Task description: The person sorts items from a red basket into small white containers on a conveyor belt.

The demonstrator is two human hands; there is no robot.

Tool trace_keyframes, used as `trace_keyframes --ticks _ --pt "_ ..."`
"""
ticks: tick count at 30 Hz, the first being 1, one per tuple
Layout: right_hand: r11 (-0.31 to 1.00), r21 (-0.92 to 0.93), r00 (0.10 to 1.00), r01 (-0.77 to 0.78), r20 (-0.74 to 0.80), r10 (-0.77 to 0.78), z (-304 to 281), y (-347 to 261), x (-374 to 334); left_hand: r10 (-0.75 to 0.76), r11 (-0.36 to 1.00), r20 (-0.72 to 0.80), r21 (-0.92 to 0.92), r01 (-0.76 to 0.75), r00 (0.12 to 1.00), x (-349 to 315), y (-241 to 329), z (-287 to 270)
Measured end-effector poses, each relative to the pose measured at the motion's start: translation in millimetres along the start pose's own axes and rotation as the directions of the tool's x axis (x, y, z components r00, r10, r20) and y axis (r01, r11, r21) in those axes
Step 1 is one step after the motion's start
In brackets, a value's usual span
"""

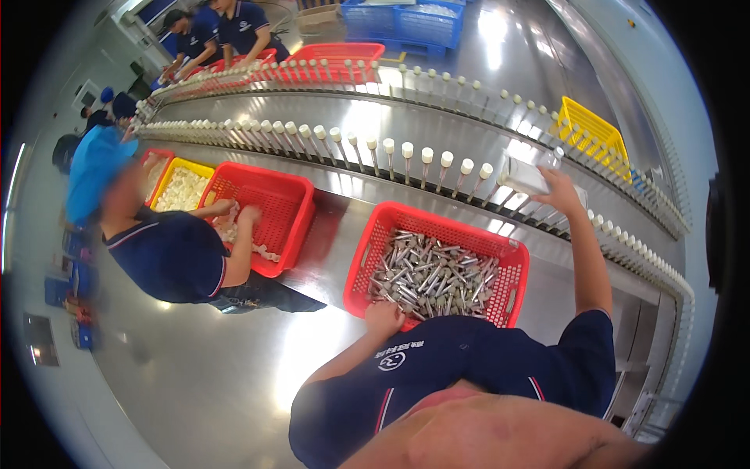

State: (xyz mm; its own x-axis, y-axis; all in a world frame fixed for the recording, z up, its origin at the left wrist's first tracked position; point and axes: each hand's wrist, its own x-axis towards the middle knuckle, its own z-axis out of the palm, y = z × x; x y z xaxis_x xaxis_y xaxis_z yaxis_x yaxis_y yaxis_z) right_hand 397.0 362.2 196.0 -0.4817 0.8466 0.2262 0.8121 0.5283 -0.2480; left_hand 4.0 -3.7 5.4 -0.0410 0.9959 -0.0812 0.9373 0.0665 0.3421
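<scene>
On the near left edge of a red basket (512, 270) rests my left hand (385, 318), its fingers curled inward beside a heap of small silver metal tubes with wider greyish heads (437, 273). What those fingers hold, if anything, is hidden. Stretched forward to the conveyor line, my right hand (561, 191) has its fingers apart. It is right beside a pale, see-through boxy piece (523, 176) over the row of white-topped pegs (446, 160); I cannot tell whether it touches it. A clear rounded piece (553, 156) stands just beyond.
A co-worker (172, 254) in a blue cap works at my left over a red basket (293, 227). Past them sits a yellow basket of pale pieces (183, 187). A second peg row (461, 81) runs farther off, with a yellow crate (594, 133) behind. More people (242, 31) work at the far left.
</scene>
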Motion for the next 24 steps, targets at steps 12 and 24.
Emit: trace_keyframes --ticks 12,24 --pt "0.993 0.092 0.995 -0.077 -0.062 0.083 -4.5 3.4 -16.1 -0.070 0.998 -0.043 0.000 0.070 0.997 -4.5 -1.3 14.6" --pt "0.984 0.144 0.993 -0.107 0.067 0.098 -13.5 -7.0 -4.8 -0.116 0.993 0.010 0.001 0.116 0.993 -5.5 -1.3 1.1"
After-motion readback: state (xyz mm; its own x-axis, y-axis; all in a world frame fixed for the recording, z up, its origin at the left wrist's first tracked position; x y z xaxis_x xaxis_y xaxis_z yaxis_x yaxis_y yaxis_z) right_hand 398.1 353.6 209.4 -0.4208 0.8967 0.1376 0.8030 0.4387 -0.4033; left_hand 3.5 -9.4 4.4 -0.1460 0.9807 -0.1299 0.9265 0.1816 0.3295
